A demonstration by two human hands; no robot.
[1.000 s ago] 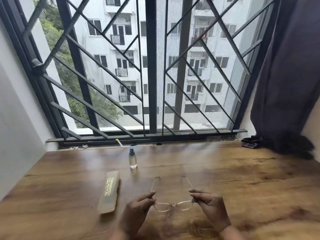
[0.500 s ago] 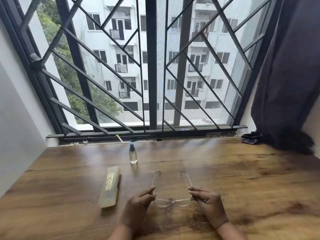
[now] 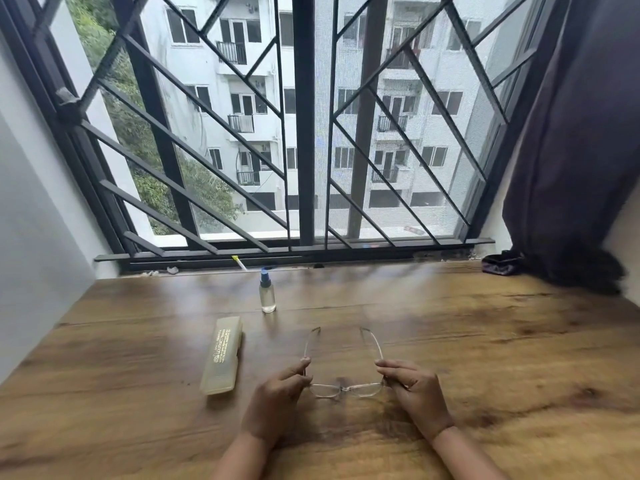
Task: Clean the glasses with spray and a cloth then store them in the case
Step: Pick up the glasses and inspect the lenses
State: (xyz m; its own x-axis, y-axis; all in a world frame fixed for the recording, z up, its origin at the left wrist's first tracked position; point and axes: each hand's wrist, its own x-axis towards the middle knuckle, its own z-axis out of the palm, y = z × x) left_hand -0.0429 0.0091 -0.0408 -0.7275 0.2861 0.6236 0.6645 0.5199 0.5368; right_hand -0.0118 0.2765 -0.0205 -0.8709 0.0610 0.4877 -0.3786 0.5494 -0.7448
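Home, likely an upper-floor flat room. Wood-grain surface [image 3: 450, 341] against a barred window [image 3: 304, 133], dark curtain [image 3: 581, 150] at right. Apartment block [image 3: 242, 98] with balconies outside.

Your glasses [image 3: 344, 388] show a thin, pale, near-clear frame against the warm brown wood-grain table [image 3: 485, 341], streaked with darker knots. Beside them lies the translucent yellowish case [image 3: 221, 355], printed with pale lettering. The spray bottle [image 3: 267, 295] is clear with a blue top. Behind it, a dark grey window grille [image 3: 304, 133] crosses in diagonal bars; a deep purple curtain [image 3: 581, 133] hangs on your right.
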